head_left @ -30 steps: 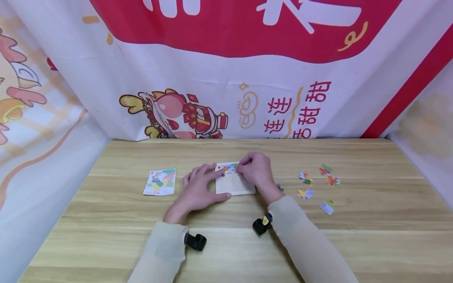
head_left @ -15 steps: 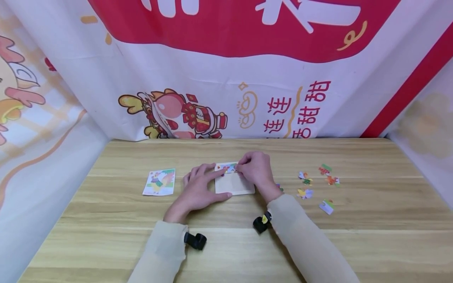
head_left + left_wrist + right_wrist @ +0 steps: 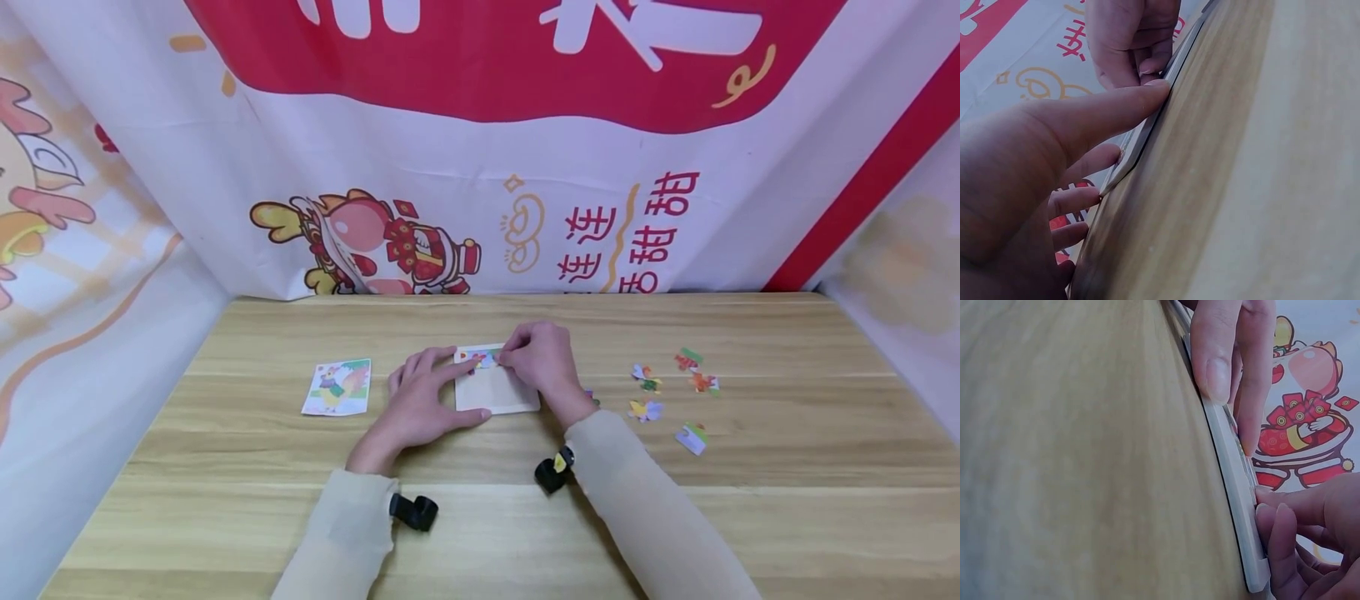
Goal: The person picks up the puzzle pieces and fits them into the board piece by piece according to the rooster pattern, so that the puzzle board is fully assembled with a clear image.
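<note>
A pale, shallow puzzle tray (image 3: 495,395) lies at mid-table with joined puzzle pieces (image 3: 480,358) along its far side. My left hand (image 3: 422,403) spans its left part. Its straight thumb touches the near edge, the index finger rests on the pieces, and the other fingers spread at the left edge, as the left wrist view shows. My right hand (image 3: 546,357) reaches over the tray's right side. Its thumb and fingertips pinch a puzzle piece low against the tray in the right wrist view (image 3: 1310,531); the fingers hide most of that piece.
Several loose puzzle pieces (image 3: 647,410) lie scattered right of the tray, one partly hidden by the right wrist. A printed picture card (image 3: 337,387) with a cartoon bird lies on the left. A printed cloth (image 3: 420,133) hangs behind the wooden table (image 3: 480,533).
Both hands stay nearly in place over the tray. The right fingertips keep their pinch at the far row, with only very slight movement.
</note>
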A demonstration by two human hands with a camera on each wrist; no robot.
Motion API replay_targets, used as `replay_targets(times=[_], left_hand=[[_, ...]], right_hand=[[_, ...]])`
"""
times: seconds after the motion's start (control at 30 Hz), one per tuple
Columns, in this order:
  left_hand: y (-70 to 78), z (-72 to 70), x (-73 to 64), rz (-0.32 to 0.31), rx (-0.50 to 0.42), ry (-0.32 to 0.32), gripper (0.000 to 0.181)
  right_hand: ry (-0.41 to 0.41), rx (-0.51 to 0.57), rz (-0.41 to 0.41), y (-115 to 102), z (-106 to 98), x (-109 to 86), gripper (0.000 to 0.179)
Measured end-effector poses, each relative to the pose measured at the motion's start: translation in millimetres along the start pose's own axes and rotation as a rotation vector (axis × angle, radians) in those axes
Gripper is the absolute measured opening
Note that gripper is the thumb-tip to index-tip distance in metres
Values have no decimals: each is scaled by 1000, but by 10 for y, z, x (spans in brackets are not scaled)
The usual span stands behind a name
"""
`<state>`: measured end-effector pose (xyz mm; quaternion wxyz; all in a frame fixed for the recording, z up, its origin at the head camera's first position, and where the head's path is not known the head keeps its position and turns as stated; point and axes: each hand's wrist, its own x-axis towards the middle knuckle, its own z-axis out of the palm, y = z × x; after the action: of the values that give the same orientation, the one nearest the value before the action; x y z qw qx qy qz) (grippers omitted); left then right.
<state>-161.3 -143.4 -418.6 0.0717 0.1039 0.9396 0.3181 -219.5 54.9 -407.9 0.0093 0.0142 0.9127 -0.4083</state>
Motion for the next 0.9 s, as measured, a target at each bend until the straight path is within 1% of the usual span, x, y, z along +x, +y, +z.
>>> replay_targets(times=[0.23, 0.5, 0.73, 0.9], left_hand=[[8, -10, -5, 1, 1, -10, 79], [-8, -21, -6, 13, 24, -3, 80], [-15, -5, -2, 8, 17, -5, 78], [-15, 5, -13, 5, 8, -7, 78]], right_hand=[[-20, -4, 15, -5, 18, 11, 15], [-28, 4, 35, -21, 16, 19, 13], [-46, 10, 14, -10, -16, 4, 11], [-92, 29, -6, -2, -114, -54, 7]])
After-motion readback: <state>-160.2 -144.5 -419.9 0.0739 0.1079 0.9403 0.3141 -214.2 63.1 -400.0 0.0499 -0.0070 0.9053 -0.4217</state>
